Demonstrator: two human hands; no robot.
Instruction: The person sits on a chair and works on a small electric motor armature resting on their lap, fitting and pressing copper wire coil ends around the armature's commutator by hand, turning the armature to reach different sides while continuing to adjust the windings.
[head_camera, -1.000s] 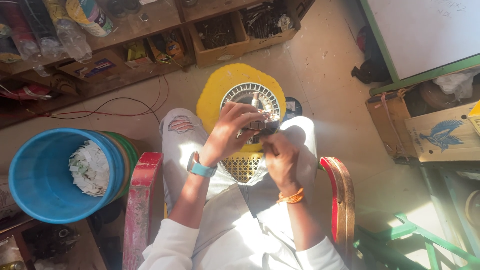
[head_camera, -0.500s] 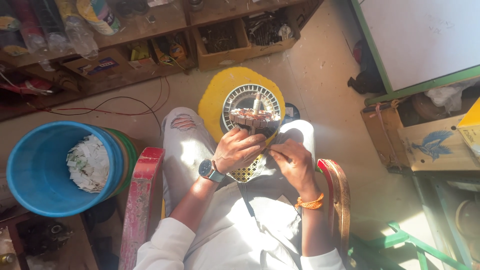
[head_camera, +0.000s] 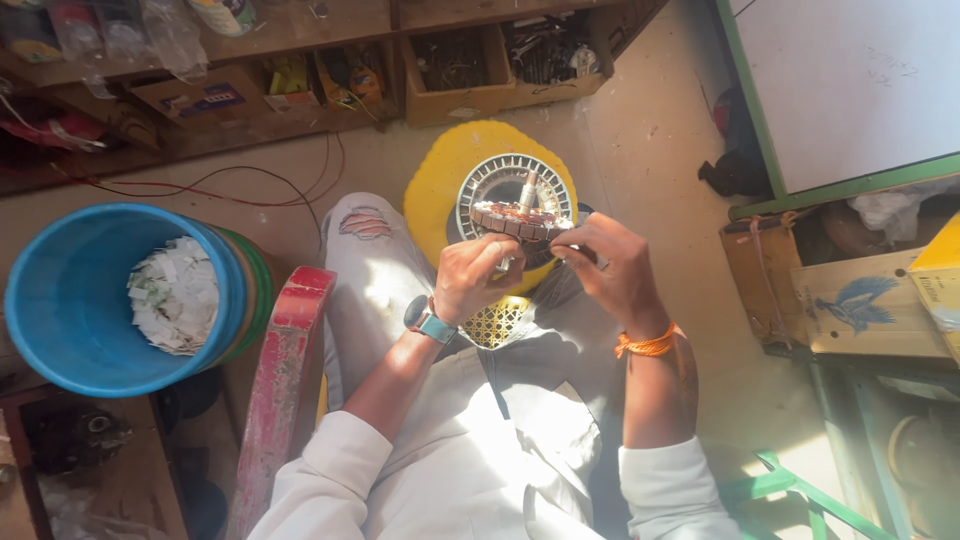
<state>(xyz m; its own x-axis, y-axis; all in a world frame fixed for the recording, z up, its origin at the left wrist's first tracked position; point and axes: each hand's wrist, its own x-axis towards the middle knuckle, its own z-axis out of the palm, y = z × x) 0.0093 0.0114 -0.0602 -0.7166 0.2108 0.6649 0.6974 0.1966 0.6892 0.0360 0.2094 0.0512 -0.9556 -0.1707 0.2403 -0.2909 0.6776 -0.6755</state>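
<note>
I hold a round motor stator (head_camera: 517, 217) with copper windings and a short shaft in front of me, over my lap. My left hand (head_camera: 474, 277) grips it from below, a watch on that wrist. On its right edge, my right hand (head_camera: 612, 268), with an orange wrist thread, pinches the stator. Behind it on the floor lies a yellow disc (head_camera: 440, 195) with a round metal motor housing (head_camera: 490, 185) on top.
A blue bucket (head_camera: 60, 310) holding white paper scraps stands at my left, beside the red chair arm (head_camera: 285, 370). Wooden shelves and boxes of parts (head_camera: 480, 70) line the far side. Cardboard boxes (head_camera: 850, 290) and a green-framed board (head_camera: 850, 90) are at right.
Both hands have raised and turned the stator, so its winding face now shows side-on with the shaft pointing up; my view has drifted slightly.
</note>
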